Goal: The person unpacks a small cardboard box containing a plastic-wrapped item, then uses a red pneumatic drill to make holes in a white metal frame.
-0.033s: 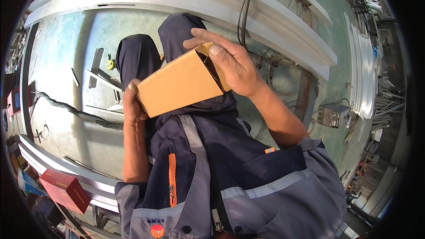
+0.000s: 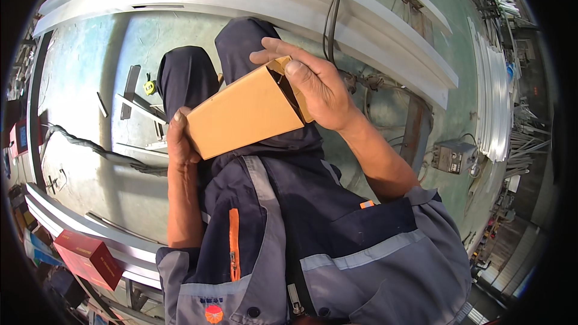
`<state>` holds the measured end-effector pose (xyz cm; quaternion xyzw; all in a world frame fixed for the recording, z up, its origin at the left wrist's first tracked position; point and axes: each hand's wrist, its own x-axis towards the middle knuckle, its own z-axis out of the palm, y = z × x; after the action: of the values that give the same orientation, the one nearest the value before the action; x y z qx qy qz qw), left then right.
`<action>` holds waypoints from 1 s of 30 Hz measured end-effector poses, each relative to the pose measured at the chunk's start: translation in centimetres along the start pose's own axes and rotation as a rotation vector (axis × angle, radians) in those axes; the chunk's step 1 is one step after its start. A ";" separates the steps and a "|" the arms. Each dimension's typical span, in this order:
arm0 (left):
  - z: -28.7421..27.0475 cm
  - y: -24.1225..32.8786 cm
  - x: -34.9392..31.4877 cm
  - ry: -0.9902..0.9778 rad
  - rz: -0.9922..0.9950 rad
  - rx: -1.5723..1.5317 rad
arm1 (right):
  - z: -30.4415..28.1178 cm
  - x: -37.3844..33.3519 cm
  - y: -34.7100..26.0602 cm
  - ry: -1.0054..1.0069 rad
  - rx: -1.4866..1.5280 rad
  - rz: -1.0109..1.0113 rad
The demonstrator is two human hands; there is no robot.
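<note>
A plain tan cardboard box (image 2: 245, 113) is held above my lap, tilted with its right end higher. My left hand (image 2: 182, 137) grips the closed left end, the thumb along the upper edge and the other fingers mostly hidden beneath. At the right end, my right hand (image 2: 324, 87) holds the box by its loose end flap, the thumb bent against it. Its other fingers reach over the far corner. A dark gap shows between the flap and the box body, but the inside cannot be made out.
Long white metal beams (image 2: 253, 1) cross beyond my knees, with a black cable (image 2: 331, 21) draped over them. A yellow-green tape measure (image 2: 150, 88) and metal offcuts lie on the floor. A red box (image 2: 89, 257) rests at lower left; a grey metal unit (image 2: 453, 157) stands at right.
</note>
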<state>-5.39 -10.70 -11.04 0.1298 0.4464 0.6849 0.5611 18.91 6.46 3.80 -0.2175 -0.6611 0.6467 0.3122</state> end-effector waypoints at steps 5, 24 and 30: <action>-0.1 0.0 0.0 0.076 -0.030 0.035 | -0.8 -0.2 0.7 -0.022 -0.095 0.080; -0.9 -0.5 0.0 0.102 0.032 0.187 | -1.0 -2.3 2.2 -0.077 -0.326 -0.080; 1.0 0.3 -0.6 0.151 0.010 0.217 | -0.8 -2.8 1.9 -0.057 -0.453 -0.022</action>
<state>-4.66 -10.79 -10.07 0.1400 0.5583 0.6430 0.5052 21.25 5.24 1.48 -0.2566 -0.8003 0.4841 0.2437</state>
